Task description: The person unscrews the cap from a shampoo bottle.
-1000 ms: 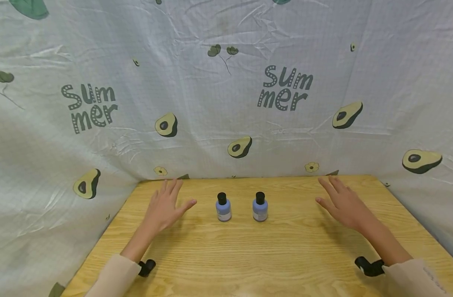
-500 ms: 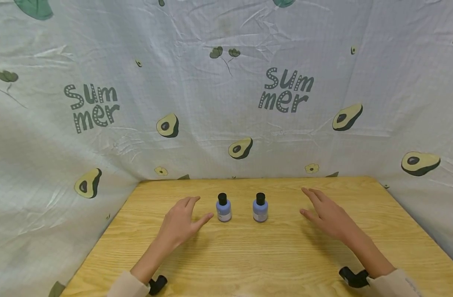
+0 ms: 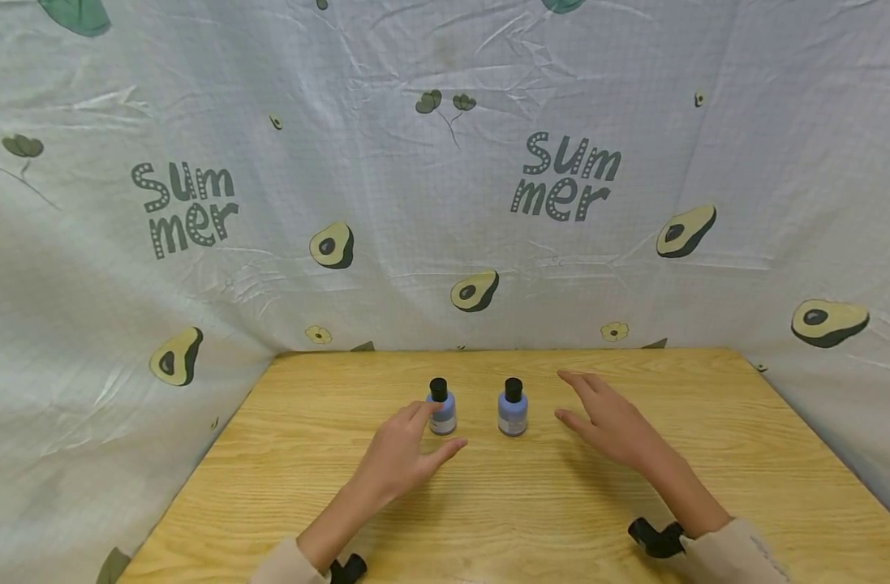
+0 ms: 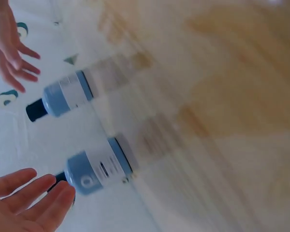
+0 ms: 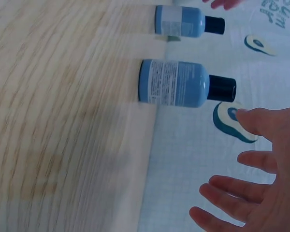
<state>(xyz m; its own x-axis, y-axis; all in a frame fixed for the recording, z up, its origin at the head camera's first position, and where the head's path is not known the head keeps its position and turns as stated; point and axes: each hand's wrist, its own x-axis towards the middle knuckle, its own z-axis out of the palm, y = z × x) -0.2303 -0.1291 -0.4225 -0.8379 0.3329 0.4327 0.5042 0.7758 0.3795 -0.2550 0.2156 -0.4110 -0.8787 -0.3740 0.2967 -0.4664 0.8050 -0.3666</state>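
Two small blue bottles with black caps and pale labels stand upright side by side on the wooden table. Closest to the left bottle (image 3: 443,418) is my left hand (image 3: 401,456), its fingers overlapping the bottle's left side in the head view and its thumb spread in front. In the left wrist view those fingers (image 4: 41,198) lie over the cap. To the right of the right bottle (image 3: 513,414), my right hand (image 3: 611,422) hovers with fingers extended, a gap between them. The right wrist view has the thumb near the right bottle's cap (image 5: 222,88). Neither hand holds anything.
The wooden table (image 3: 518,519) ends at the back against a pale cloth (image 3: 386,178) printed with avocados and "summer" lettering, which also hangs along both sides. A black wrist device (image 3: 656,537) sits by the right sleeve.
My left hand has moved right, from the table's left side to the left bottle. My right hand has moved left toward the right bottle. Both bottles stay in place.
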